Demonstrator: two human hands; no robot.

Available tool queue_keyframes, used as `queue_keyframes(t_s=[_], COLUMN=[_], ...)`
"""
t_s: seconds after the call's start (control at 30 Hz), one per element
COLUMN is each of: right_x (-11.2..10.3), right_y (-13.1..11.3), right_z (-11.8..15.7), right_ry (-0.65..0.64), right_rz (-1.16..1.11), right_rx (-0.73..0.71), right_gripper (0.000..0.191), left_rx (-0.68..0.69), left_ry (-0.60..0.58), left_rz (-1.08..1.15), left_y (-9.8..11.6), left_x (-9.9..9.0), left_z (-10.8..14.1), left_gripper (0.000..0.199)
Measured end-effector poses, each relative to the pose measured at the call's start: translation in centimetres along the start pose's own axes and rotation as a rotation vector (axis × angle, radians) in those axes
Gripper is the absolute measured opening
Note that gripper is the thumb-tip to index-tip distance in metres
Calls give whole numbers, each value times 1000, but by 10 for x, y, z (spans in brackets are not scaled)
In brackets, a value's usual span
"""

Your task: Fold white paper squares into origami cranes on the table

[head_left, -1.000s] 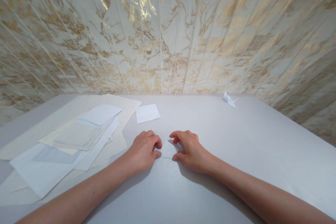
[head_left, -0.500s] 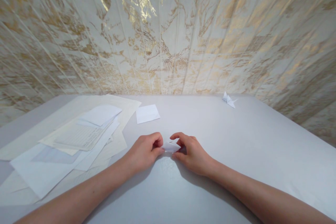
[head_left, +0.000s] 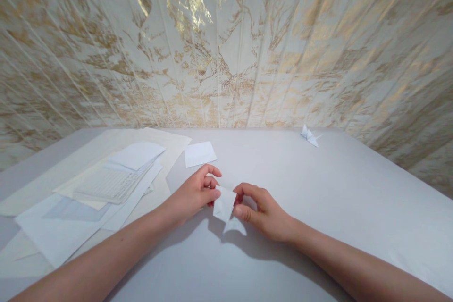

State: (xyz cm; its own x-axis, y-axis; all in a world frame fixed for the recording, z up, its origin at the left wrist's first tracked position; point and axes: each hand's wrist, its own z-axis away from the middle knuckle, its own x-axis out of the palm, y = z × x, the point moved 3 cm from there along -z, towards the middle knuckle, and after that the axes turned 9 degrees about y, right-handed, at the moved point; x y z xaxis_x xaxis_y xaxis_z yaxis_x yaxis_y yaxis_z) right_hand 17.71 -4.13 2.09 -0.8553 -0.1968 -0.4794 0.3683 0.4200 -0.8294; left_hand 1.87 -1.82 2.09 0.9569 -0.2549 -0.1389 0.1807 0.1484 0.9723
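Observation:
A small folded white paper (head_left: 224, 204) is held up just above the table between my two hands, with a loose flap hanging at its lower right. My left hand (head_left: 198, 192) pinches its left upper edge between thumb and fingers, the index finger raised away from it. At the right edge, my right hand (head_left: 264, 210) grips the paper with thumb and fingertips. The fingers behind the paper are partly hidden.
A square white paper (head_left: 200, 154) lies beyond my left hand. Several overlapping sheets (head_left: 81, 217) cover the left of the table (head_left: 339, 198). A folded paper crane (head_left: 309, 136) rests at the back right, near the gold-patterned wall (head_left: 226, 66).
The folded paper has been lifted and turned so a square face shows, with a flap hanging down. My left index finger has risen from it.

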Motion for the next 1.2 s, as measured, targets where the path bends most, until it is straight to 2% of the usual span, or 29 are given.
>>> queue_keyframes(t_s=[0.07,0.13,0.2,0.3,0.4,0.5,0.6,0.7,0.8,0.9,1.0,1.2], right_x=[-6,-5,1,10,13,13,14,15,14,10,7,8], right_y=[-1,-1,2,7,9,8,7,7,8,8,9,11], right_z=[-2,-2,-1,0,1,2,2,1,0,-1,-2,-4], right_ry=[14,-17,-57,-77,-37,-17,-73,-115,-144,-152,-156,-160], right_rz=[39,118,174,239,304,369,413,414,379,322,289,294], right_rx=[-117,-274,-385,-430,-445,-489,-475,-408,-329,-253,-195,-219], right_gripper=[8,19,27,25,16,12,11,7,4,15,18,9], left_rx=[7,103,192,252,281,380,450,383,370,357,336,333], left_ry=[-114,-170,-183,-157,-129,-117,-106,-192,-165,-134,-118,-111], left_rz=[-195,-421,-555,-580,-567,-660,-833,-935,-1020,-1058,-1063,-1103], left_y=[1,3,5,5,3,6,11,11,9,6,5,7], left_x=[-4,-6,-4,4,10,12,9,9,10,14,15,17], left_z=[-4,-6,-8,-7,-5,1,11,23,31,34,36,39], left_gripper=[32,35,39,42,42,33,16,11,22,18,18,22])
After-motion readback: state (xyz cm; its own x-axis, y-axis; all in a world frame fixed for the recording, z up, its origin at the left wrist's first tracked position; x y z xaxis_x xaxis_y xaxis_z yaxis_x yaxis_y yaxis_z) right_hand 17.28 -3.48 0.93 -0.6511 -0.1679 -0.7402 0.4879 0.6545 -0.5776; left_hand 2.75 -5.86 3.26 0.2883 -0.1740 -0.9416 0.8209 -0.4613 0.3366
